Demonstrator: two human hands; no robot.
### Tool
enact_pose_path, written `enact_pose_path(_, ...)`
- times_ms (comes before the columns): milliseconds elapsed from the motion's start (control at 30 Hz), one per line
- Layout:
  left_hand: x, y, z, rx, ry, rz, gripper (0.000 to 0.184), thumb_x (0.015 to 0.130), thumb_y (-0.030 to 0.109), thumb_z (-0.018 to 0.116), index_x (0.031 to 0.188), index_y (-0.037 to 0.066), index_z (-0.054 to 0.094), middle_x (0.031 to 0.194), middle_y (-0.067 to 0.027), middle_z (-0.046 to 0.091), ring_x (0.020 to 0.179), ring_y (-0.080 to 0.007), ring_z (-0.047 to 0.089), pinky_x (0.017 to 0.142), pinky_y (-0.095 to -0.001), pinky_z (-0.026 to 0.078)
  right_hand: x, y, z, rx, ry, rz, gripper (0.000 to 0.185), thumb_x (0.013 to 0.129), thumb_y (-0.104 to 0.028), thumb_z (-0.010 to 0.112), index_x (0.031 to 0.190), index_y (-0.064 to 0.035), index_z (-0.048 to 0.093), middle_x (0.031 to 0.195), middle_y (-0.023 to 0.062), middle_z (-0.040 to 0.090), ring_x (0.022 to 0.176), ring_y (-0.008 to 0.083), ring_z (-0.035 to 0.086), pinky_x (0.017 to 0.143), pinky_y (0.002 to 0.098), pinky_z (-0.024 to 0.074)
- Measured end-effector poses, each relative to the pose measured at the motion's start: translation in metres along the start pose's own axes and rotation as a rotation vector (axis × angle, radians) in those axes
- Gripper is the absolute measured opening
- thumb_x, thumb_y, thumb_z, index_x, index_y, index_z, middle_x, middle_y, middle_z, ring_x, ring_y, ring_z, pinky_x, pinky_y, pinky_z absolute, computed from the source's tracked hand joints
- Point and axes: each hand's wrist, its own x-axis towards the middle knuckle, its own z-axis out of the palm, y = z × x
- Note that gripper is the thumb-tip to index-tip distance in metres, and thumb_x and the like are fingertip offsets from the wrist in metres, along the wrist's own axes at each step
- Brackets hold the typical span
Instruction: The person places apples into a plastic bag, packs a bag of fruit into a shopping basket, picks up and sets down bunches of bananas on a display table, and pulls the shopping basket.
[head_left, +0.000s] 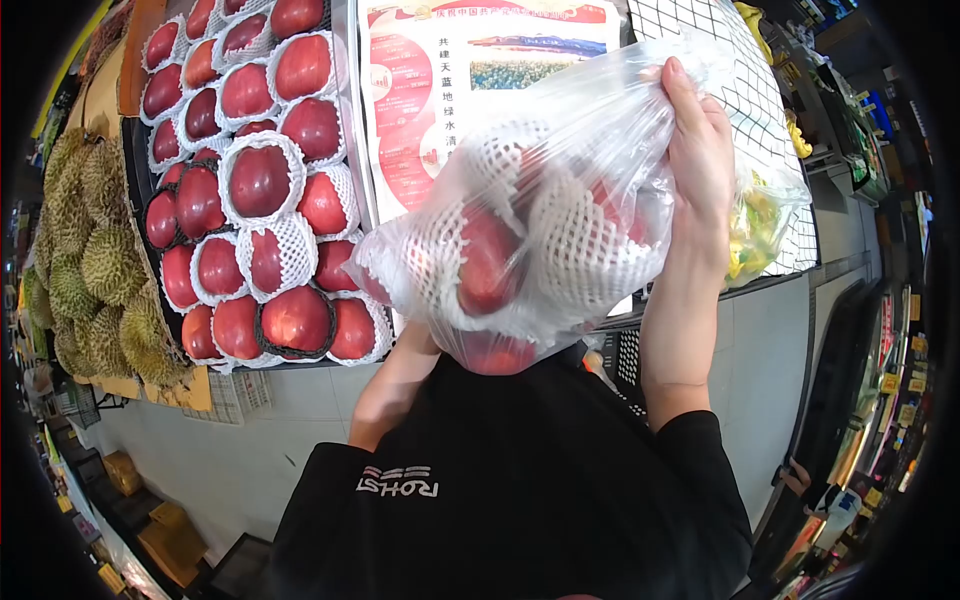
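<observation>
In the head view, a clear plastic bag (600, 150) hangs in front of my chest, holding several red apples (487, 265) in white foam nets. My right hand (697, 135) is closed on the gathered top of the bag, with the thumb and fingers pinching the plastic. My left forearm reaches up behind the lower left of the bag. The fingers of my left hand (415, 340) are hidden by the bag and fruit, so their grip does not show. The bag bulges at the bottom with the fruit's weight.
A tray of red apples (262, 180), mostly in white foam nets, stands at the left. Spiky durians (115, 265) are piled beyond it. A printed sheet (405, 120) lies behind the bag. Another plastic bag with yellow-green contents (765, 225) rests on the grid-patterned cloth (735, 60).
</observation>
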Motion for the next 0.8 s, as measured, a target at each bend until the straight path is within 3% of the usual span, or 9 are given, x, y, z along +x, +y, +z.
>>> enact_pose_path(67, -0.004, 0.003, -0.007, 0.024, 0.016, 0.003, 0.049, 0.102, 0.034, 0.04, 0.138, 0.001, 0.042, 0.137, -0.0115, 0.051, 0.12, -0.0249, 0.053, 0.106, -0.0394, 0.04, 0.011, 0.011, -0.003, -0.116, 0.014, 0.038, 0.028, 0.097, -0.023, 0.056, 0.089, 0.0011, 0.067, 0.079, 0.0047, 0.067, 0.063, 0.0067, 0.06, 0.052, 0.0196, 0.0436)
enact_pose_path(233, -0.015, -0.004, -0.022, 0.075, 0.037, -0.053, 0.048, 0.101, 0.033, 0.04, 0.138, 0.001, 0.042, 0.136, -0.0115, 0.051, 0.12, -0.0249, 0.053, 0.106, -0.0395, 0.041, 0.03, 0.021, 0.016, -0.076, -0.11, 0.117, 0.029, 0.095, -0.026, 0.059, 0.093, 0.0023, 0.067, 0.083, 0.0051, 0.068, 0.064, 0.0074, 0.06, 0.054, 0.0202, 0.0459)
enact_pose_path(367, -0.024, -0.015, -0.029, 0.106, 0.058, -0.119, 0.047, 0.101, 0.032, 0.041, 0.138, 0.001, 0.042, 0.136, -0.0116, 0.051, 0.12, -0.025, 0.053, 0.105, -0.0396, 0.041, 0.043, 0.02, 0.037, -0.339, -0.236, 0.076, 0.033, 0.096, -0.03, 0.057, 0.091, 0.0006, 0.069, 0.067, -0.0011, 0.061, 0.056, 0.0043, 0.051, 0.05, 0.0216, 0.0389)
enact_pose_path(433, -0.027, -0.019, -0.032, 0.116, 0.068, -0.141, 0.047, 0.101, 0.031, 0.041, 0.138, 0.001, 0.042, 0.136, -0.0117, 0.051, 0.12, -0.025, 0.053, 0.105, -0.0396, 0.041, 0.056, 0.029, 0.049, -0.646, -0.159, 0.066, 0.034, 0.092, -0.035, 0.061, 0.093, -0.0013, 0.07, 0.076, 0.0046, 0.065, 0.07, 0.0132, 0.056, 0.063, 0.0294, 0.0448)
enact_pose_path(467, -0.028, -0.021, -0.033, 0.122, 0.075, -0.149, 0.047, 0.101, 0.031, 0.041, 0.137, 0.001, 0.043, 0.136, -0.0117, 0.051, 0.12, -0.025, 0.053, 0.105, -0.0396, 0.041, 0.057, 0.031, 0.053, -0.77, -0.11, -0.036, 0.036, 0.085, -0.033, 0.068, 0.065, -0.0036, 0.064, 0.051, 0.0026, 0.055, 0.045, 0.012, 0.05, 0.044, 0.031, 0.039)
enact_pose_path(500, -0.028, -0.023, -0.035, 0.118, 0.079, -0.157, 0.047, 0.101, 0.03, 0.041, 0.137, 0.001, 0.043, 0.135, -0.0117, 0.051, 0.119, -0.025, 0.053, 0.105, -0.0397, 0.041, 0.057, 0.032, 0.057, -0.767, -0.11, -0.035, 0.036, 0.085, -0.033, 0.068, 0.065, -0.0036, 0.064, 0.051, 0.0026, 0.055, 0.045, 0.012, 0.05, 0.044, 0.031, 0.039)
enact_pose_path(567, -0.029, -0.024, -0.037, 0.124, 0.087, -0.163, 0.046, 0.101, 0.03, 0.042, 0.137, 0.001, 0.043, 0.135, -0.0117, 0.051, 0.119, -0.025, 0.054, 0.105, -0.0397, 0.041, 0.052, 0.024, 0.07, -0.633, -0.419, -0.026, 0.037, 0.093, -0.03, 0.058, 0.083, 0.0041, 0.068, 0.062, 0.0077, 0.063, 0.059, 0.0117, 0.058, 0.058, 0.0329, 0.0467)
enact_pose_path(600, -0.03, -0.026, -0.038, 0.122, 0.091, -0.165, 0.046, 0.101, 0.03, 0.042, 0.137, 0.001, 0.043, 0.135, -0.0118, 0.052, 0.119, -0.025, 0.054, 0.105, -0.0397, 0.041, 0.046, 0.018, 0.079, -0.701, -0.381, -0.011, 0.038, 0.09, -0.033, 0.06, 0.082, 0.0041, 0.068, 0.062, 0.0137, 0.063, 0.059, 0.0182, 0.061, 0.062, 0.038, 0.0472)
enact_pose_path(800, -0.045, -0.031, -0.05, 0.117, 0.142, -0.181, 0.045, 0.101, 0.028, 0.042, 0.137, 0.001, 0.043, 0.135, -0.0119, 0.052, 0.119, -0.0251, 0.054, 0.105, -0.0398, 0.042, 0.061, 0.044, 0.1, -0.738, -0.446, -0.074, 0.041, 0.089, -0.035, 0.059, 0.084, 0.0037, 0.068, 0.073, 0.0228, 0.065, 0.076, 0.0348, 0.066, 0.075, 0.0436, 0.049)
